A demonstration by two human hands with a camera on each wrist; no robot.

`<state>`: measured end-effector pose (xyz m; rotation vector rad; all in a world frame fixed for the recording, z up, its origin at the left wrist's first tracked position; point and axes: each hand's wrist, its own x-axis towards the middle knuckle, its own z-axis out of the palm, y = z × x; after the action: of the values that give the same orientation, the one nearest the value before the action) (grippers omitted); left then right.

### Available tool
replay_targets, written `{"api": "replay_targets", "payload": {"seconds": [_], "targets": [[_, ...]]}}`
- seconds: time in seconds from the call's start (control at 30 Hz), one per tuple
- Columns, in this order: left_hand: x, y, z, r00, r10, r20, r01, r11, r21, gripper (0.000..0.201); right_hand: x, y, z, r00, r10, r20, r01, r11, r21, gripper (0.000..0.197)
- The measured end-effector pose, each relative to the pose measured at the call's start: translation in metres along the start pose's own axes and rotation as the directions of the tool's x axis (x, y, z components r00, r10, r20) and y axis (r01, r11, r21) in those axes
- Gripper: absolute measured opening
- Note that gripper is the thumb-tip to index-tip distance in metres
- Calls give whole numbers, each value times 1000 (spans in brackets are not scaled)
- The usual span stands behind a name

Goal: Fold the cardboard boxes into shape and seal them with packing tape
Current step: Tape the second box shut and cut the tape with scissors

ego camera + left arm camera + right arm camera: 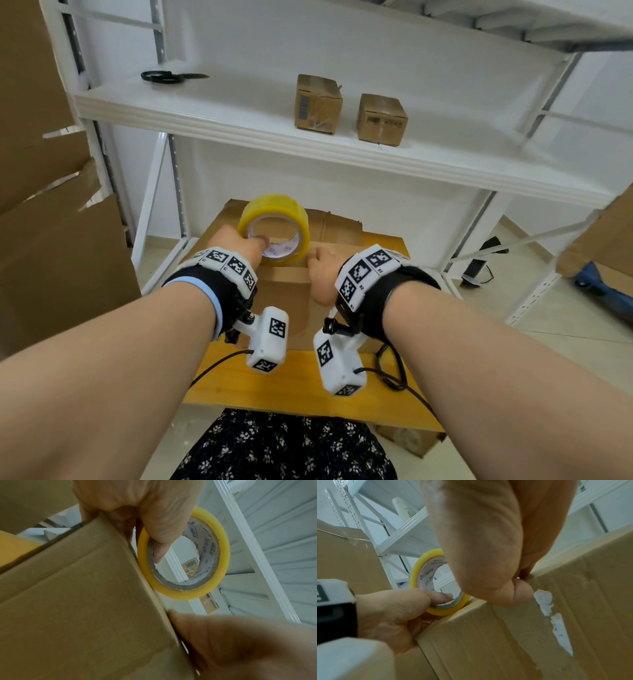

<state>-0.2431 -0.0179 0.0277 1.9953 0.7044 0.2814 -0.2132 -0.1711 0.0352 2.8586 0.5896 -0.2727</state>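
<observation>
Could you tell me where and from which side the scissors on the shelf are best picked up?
Judging by how they lie, take the scissors by the black handle loops at their left end, from above. They lie flat on the white shelf, blades pointing right.
</observation>
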Motion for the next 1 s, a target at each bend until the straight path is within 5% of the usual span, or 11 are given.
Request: {"api": "replay_targets", "payload": {"seconds": [0.23,0.4,0.53,0.6,0.7,1.0], "targets": [[2,-16,-6,995,-89,-43,80,982,-173,34,-5,-10,12,996,11,-83,-4,996,88,55],[-4,-17,9,998,-61,-11,56,966,-253,56,-9,-10,7,999,-15,-39,16,999,41,64],[-3,-13,7,997,-83,-3,80,965,-251,38,-17,12,-20,990,-59,124,41,989,143,57],[-1,-12,5,997,-76,16,78,962,-263,32,-19,24,-25,990,22,142,-26,999,20,40],[0,-11,7,998,-52,32,59,961,-270,27,-27,26,-19,982,137,128,-117,982,-148,54],[0,-14,6,999,-36,33,44,960,-276,30,-18,-38,-29,992,6,124,8,993,-115,47]]}}
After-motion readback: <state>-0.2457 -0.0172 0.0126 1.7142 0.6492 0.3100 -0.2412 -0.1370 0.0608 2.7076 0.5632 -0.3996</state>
